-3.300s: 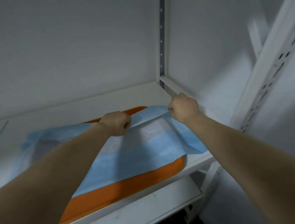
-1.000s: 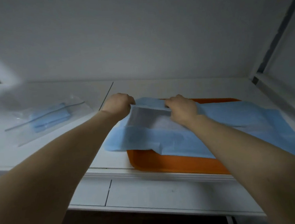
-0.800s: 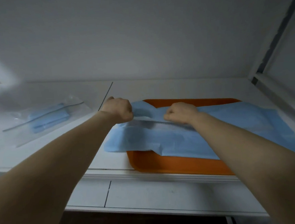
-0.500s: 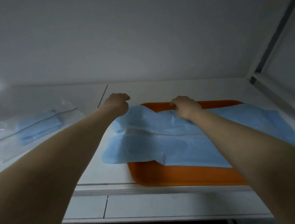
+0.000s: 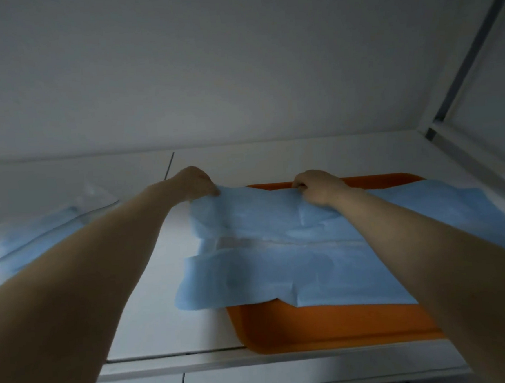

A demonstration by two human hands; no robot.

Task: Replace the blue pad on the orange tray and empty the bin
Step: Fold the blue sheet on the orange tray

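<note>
An orange tray (image 5: 322, 328) lies on a white shelf, right of the middle. A blue pad (image 5: 270, 277) is spread over it, creased, with its left end hanging past the tray's left rim onto the shelf. My left hand (image 5: 194, 183) pinches the pad's far left corner, beyond the tray. My right hand (image 5: 317, 186) grips the pad's far edge over the back of the tray. Both forearms reach in from below. The bin is out of sight.
A clear plastic bag (image 5: 40, 232) with a folded blue pad inside lies on the shelf (image 5: 169, 303) at the left. A white wall closes the back. A white upright post (image 5: 460, 84) and rail bound the shelf on the right.
My view swung from the tray's right end to its left. Both hands unfolded the pad's far flap and drew its edge back and out to the left; the white underside is now covered.
</note>
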